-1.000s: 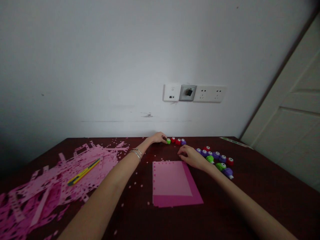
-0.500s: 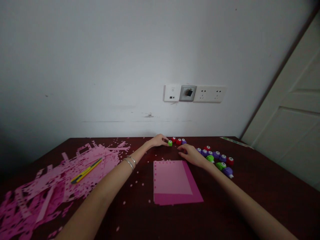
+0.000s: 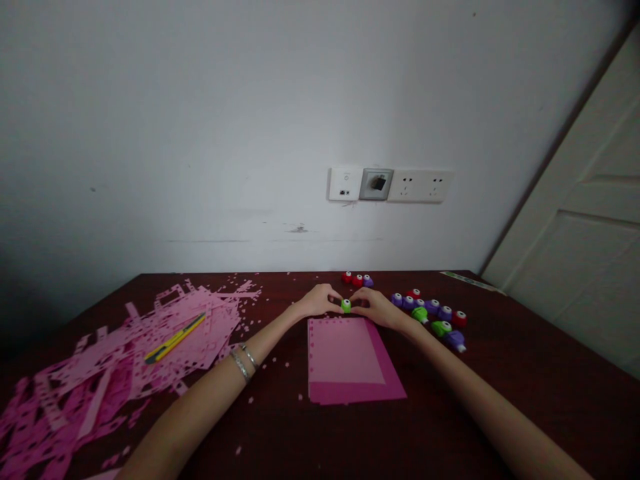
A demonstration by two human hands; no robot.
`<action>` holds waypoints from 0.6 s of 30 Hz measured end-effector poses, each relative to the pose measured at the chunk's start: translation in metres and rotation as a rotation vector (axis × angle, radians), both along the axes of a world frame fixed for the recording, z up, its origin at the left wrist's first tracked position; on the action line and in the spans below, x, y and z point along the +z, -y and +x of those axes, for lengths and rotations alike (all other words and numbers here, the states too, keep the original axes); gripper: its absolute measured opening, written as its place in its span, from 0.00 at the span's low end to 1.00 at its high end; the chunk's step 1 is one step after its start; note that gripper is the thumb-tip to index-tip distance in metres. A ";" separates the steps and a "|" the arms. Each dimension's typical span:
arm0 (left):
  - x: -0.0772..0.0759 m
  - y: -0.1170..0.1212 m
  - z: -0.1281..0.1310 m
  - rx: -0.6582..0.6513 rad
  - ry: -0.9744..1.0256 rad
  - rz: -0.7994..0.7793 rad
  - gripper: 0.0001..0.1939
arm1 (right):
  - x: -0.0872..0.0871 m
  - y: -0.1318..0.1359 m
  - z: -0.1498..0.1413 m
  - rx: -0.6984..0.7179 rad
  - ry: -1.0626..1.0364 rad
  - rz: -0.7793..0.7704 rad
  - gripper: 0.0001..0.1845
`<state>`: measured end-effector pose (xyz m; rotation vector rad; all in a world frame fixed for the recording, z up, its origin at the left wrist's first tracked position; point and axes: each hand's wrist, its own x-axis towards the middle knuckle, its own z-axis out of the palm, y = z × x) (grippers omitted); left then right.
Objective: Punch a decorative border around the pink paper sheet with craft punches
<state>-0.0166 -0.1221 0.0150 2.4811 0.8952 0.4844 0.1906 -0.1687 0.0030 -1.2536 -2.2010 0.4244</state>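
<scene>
A small green paper punch (image 3: pixel 346 306) sits between my two hands just beyond the far edge of a stack of pink paper sheets (image 3: pixel 350 363). My left hand (image 3: pixel 315 301) pinches the punch from the left, and my right hand (image 3: pixel 376 307) closes on it from the right. Two silver bangles ring my left wrist. Beyond the hands stand two red punches and a purple one in a short row (image 3: pixel 357 279).
Several purple, red and green punches (image 3: pixel 433 317) lie in a cluster right of my right hand. A heap of pink paper offcuts (image 3: pixel 115 360) with a yellow utility knife (image 3: pixel 175 337) covers the table's left. Wall sockets (image 3: pixel 390 185) and a white door (image 3: pixel 585 233) stand behind the dark table (image 3: pixel 525 373).
My left hand has drawn the green punch back from the far row toward the pink sheets. My right hand has slid left to meet it on the punch.
</scene>
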 end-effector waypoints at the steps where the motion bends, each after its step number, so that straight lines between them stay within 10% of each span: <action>1: -0.001 0.000 0.001 0.010 -0.005 -0.002 0.19 | -0.001 0.000 0.000 0.010 0.000 0.003 0.11; 10: -0.005 0.005 0.003 -0.008 -0.046 -0.028 0.19 | 0.006 0.009 -0.001 0.038 0.077 -0.026 0.10; 18: 0.032 0.015 -0.025 -0.046 -0.242 -0.065 0.21 | 0.030 0.014 0.011 0.000 0.102 -0.158 0.10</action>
